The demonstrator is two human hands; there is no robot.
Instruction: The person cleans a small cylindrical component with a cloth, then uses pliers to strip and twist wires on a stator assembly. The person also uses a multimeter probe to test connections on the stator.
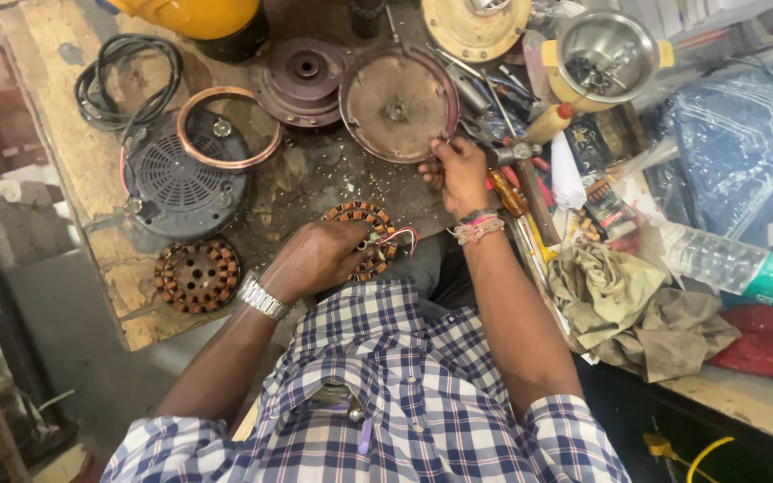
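Note:
My left hand (319, 258) rests on a round copper-wound stator (364, 219) at the bench's near edge, with red and white wires (402, 235) coming off its right side. A metal watch sits on that wrist. My right hand (456, 174) reaches forward and its fingers pinch the lower right rim of a round brownish motor cover plate (395, 100). Thread bands circle that wrist. Whether the fingers hold a small part there cannot be made out.
A second wound stator (197, 275) lies at the left edge, behind it a black vented housing (181, 179), a copper ring (227, 128) and a black cable (127, 80). Tools (521, 179), a steel bowl (606, 55), rags (637, 309) and a plastic bottle (740, 266) crowd the right.

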